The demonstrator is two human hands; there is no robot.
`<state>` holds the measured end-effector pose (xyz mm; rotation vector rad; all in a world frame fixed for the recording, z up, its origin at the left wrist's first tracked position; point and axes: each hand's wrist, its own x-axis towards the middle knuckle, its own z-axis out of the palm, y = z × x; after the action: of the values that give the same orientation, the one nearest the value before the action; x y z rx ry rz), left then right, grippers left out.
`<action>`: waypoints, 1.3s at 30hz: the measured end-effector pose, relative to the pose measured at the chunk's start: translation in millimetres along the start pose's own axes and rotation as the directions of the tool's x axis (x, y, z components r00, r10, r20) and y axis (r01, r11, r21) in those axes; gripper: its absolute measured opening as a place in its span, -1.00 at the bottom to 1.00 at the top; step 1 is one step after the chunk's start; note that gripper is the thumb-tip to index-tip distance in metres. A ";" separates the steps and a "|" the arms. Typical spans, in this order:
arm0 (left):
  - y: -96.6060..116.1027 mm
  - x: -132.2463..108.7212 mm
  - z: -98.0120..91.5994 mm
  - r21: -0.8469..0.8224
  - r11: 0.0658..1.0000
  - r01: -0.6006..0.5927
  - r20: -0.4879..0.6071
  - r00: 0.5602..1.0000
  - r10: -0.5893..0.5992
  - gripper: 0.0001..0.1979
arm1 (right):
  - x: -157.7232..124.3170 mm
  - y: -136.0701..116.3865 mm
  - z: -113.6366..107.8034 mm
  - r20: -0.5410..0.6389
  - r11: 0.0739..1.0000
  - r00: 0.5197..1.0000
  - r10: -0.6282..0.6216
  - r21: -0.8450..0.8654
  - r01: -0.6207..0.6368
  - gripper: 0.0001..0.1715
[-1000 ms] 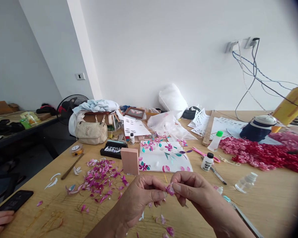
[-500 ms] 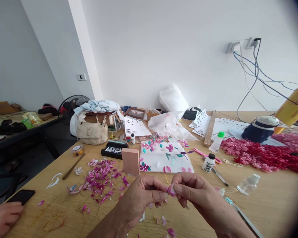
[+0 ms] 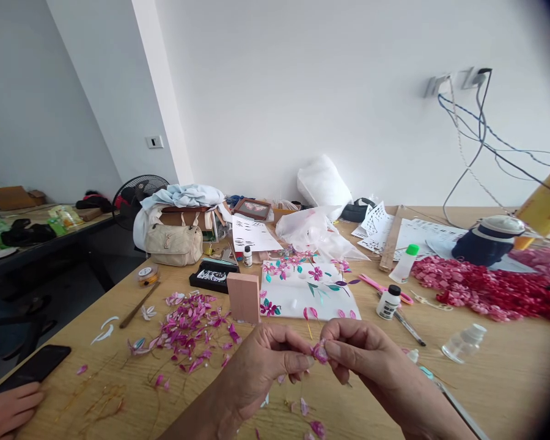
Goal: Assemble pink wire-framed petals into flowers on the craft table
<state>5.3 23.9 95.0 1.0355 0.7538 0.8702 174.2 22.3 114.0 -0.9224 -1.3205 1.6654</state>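
Spreading beneath the fingers (image 3: 297,362), one wooden table (image 3: 380,406); beyond them, a white wall (image 3: 256,91), cables (image 3: 481,128) hanging at upper right. Left of the fingers: heaped magenta petals (image 3: 190,333); farther left, another person's hand (image 3: 11,409) by a black phone (image 3: 34,370). Past the fingertips: upright wood block (image 3: 244,297), floral sheet (image 3: 323,299). To their right: black-capped bottle (image 3: 388,304). Item in hand: small pink flower piece (image 3: 319,352), between left hand (image 3: 268,360) and right hand (image 3: 371,354), thumb and forefinger of each pinched on it.
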 end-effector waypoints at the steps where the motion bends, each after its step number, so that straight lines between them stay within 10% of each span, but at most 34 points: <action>1: 0.1 0.0 0.2 -0.004 1.000 0.001 -0.001 1.000 -0.001 -0.92 | -0.1 -0.1 -0.1 0.002 1.000 1.000 -0.002 0.000 0.002 -0.71; 39: -0.9 0.6 0.3 -0.032 0.999 -0.020 -0.020 1.000 0.019 -0.89 | 1.2 1.3 -0.9 -0.011 1.000 1.000 0.013 -0.024 -0.014 -0.68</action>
<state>6.0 24.1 94.2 1.0085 0.7447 0.9078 174.3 23.6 112.5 -0.9556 -1.3327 1.6556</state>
